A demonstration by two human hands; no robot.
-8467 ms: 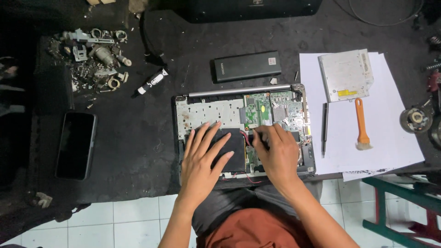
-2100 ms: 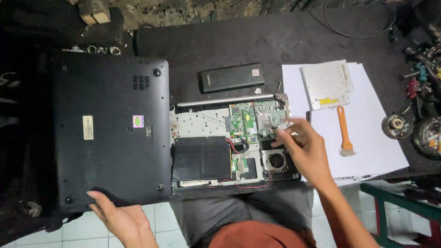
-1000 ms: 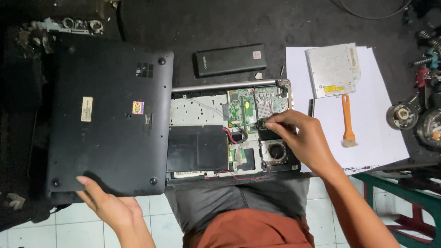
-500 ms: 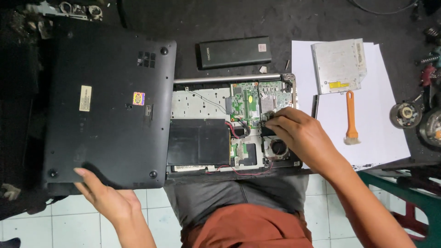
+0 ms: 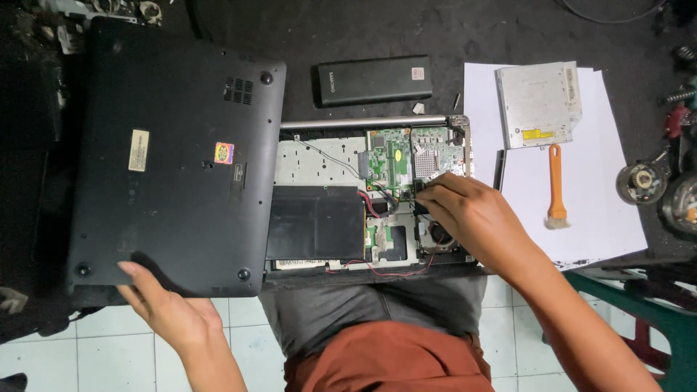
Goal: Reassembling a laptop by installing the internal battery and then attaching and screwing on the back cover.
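Note:
An opened laptop [image 5: 319, 163] lies bottom-up on the black table, its green circuit board [image 5: 388, 156] and flat black battery [image 5: 316, 221] exposed. Its removed black bottom cover [image 5: 174, 152] rests to the left, overlapping the laptop's left side. My left hand [image 5: 163, 305] grips the cover's near edge, thumb on top. My right hand [image 5: 465, 210] reaches into the laptop's right side, fingertips pinched at a small black part beside the board, above the fan; what they pinch is hidden.
A long black battery pack [image 5: 374, 80] lies behind the laptop. White paper [image 5: 602, 210] at right carries a silver optical drive [image 5: 537, 101] and an orange-handled brush [image 5: 556, 185]. Metal parts [image 5: 657, 185] sit at the far right, loose hardware [image 5: 120, 7] at top left.
The bottom cover came off the laptop and now lies at left, held by my left hand. My right hand moved to the board's right side. The view shifted slightly.

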